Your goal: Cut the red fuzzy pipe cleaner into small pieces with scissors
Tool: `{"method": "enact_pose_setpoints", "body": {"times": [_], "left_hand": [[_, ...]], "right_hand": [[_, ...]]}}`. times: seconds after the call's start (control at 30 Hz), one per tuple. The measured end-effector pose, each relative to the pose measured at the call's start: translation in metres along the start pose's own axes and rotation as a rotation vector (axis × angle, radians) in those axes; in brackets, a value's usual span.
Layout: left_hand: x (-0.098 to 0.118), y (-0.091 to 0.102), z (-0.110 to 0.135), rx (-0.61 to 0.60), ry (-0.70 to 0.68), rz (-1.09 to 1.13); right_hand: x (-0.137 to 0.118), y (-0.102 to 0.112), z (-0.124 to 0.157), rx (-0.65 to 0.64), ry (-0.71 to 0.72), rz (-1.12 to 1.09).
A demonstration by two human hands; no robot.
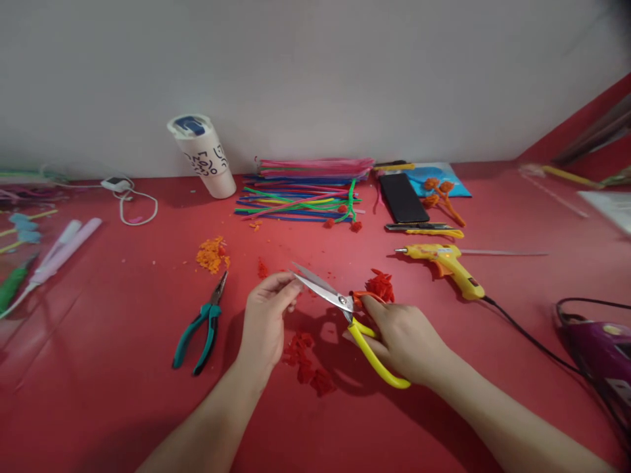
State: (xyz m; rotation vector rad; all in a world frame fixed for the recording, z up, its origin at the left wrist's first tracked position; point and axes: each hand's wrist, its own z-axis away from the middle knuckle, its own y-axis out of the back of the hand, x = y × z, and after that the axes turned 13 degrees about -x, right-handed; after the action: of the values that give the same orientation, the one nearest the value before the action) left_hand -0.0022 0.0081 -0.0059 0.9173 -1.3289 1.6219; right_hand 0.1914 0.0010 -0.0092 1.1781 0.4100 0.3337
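My right hand [401,335] grips scissors [340,299] with a yellow handle, their blades parted slightly and pointing left. At the blade tips, my left hand [269,315] is closed in a pinch; whatever its fingertips hold is too small or hidden to make out. Below the blades lie loose red fuzzy pieces [305,364] on the red table. Another heap of red pieces [380,285] sits just beyond my right fingers. Teal-handled pliers [210,322] rest to the left of my left hand.
Orange clippings [211,254] lie beyond the pliers. Colourful pipe cleaners [300,197] are spread along the wall, near a white tumbler [204,157]. At right are a yellow glue gun [444,263] with a black cord, a phone [404,198], a cutter [424,229] and orange fuzzy flowers [438,190].
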Motion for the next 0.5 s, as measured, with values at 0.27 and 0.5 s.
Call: {"method": "enact_pose_setpoints", "body": {"times": [0.27, 0.5], "left_hand": [[-0.0010, -0.0003, 0.0005, -0.021, -0.009, 0.075], [-0.0044, -0.0004, 0.0018, -0.017, -0.033, 0.122]], "right_hand": [[-0.0002, -0.0024, -0.0012, 0.025, 0.029, 0.017], [0.0026, -0.0104, -0.0012, 0.118, 0.054, 0.060]]}}
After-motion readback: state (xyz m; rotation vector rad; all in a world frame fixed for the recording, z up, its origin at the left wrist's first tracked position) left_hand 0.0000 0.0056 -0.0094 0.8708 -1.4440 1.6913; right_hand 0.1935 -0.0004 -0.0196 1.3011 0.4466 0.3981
